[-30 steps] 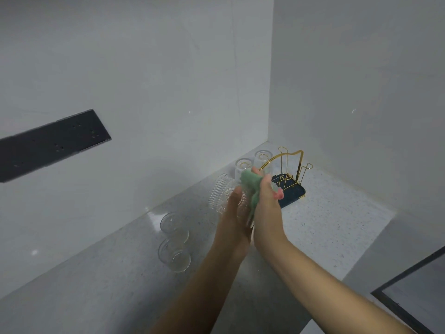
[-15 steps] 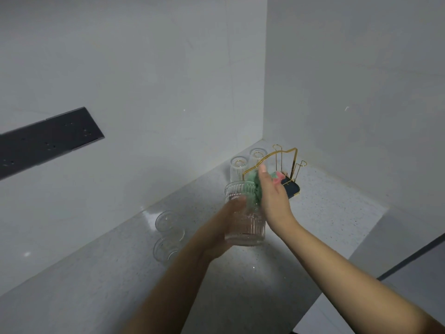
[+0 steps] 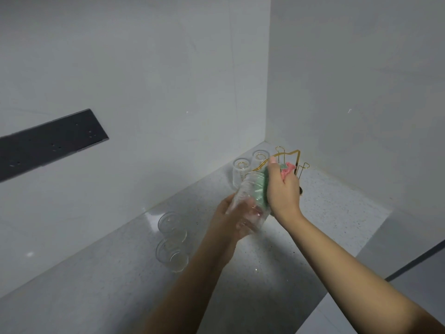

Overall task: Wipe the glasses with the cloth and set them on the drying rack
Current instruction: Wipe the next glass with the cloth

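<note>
My left hand [image 3: 225, 221] grips the base of a ribbed clear glass [image 3: 248, 203], which is tilted with its mouth up and to the right. My right hand [image 3: 283, 189] holds a green and pink cloth [image 3: 286, 168] and pushes part of it into the glass's mouth. Behind my hands stands the gold wire drying rack [image 3: 292, 156], its base mostly hidden. Two glasses [image 3: 250, 165] sit upside down on the rack's left side. Two more clear glasses [image 3: 172, 239] stand upright on the counter, left of my left arm.
The speckled grey counter [image 3: 320, 213] runs into a corner of white walls. A dark strip [image 3: 50, 142] is fixed on the left wall. The counter's front edge [image 3: 361, 259] drops off at the right, with a dark frame below it.
The glass has tilted from upright to leaning right, and my right hand has pushed the cloth deeper into its mouth. Both hands sit a little higher, in front of the rack.
</note>
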A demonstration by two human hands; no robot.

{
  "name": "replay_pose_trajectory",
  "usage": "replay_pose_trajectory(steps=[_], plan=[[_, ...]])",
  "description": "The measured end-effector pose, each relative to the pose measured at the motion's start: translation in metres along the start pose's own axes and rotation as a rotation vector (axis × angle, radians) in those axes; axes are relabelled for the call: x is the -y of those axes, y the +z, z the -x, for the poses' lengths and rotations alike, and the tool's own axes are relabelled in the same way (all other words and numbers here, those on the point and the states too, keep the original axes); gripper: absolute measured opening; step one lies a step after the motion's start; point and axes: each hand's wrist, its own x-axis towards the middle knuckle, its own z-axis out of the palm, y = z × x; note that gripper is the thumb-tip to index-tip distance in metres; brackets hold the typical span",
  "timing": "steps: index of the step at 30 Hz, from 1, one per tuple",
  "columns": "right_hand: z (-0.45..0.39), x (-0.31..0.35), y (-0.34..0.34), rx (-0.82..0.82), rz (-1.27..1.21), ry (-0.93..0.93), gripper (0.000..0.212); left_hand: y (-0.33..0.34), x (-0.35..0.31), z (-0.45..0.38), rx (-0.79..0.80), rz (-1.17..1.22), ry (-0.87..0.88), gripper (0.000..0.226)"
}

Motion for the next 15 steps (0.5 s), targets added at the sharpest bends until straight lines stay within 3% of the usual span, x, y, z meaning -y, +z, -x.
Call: replay_pose_trajectory(steps=[2, 3, 5, 10, 12, 13, 15], plan=[[0.001, -0.004, -0.001, 0.019, -0.173, -0.014, 0.054, -0.002, -0.007, 0.000, 0.145, 0.340, -0.164, 0.035], [0.001, -0.005, -0.001, 0.027, -0.221, -0.029, 0.052, -0.004, -0.007, -0.001, 0.201, 0.402, -0.189, 0.038], [0.000, -0.009, 0.000, 0.014, -0.197, -0.032, 0.051, -0.004, -0.003, -0.002, 0.215, 0.317, -0.164, 0.041], [-0.007, -0.011, 0.003, -0.117, 0.039, 0.079, 0.057, 0.001, 0.017, -0.009, -0.068, -0.104, 0.112, 0.083], [-0.007, -0.013, 0.004, -0.104, 0.032, 0.114, 0.057, 0.003, 0.019, -0.011, -0.104, -0.157, 0.145, 0.079], [-0.007, -0.014, 0.004, -0.090, -0.010, 0.114, 0.057, 0.005, 0.015, -0.010, -0.062, -0.079, 0.106, 0.070], [-0.008, -0.018, 0.003, -0.068, -0.118, 0.074, 0.055, 0.008, 0.003, -0.007, 0.085, 0.303, -0.078, 0.052]])
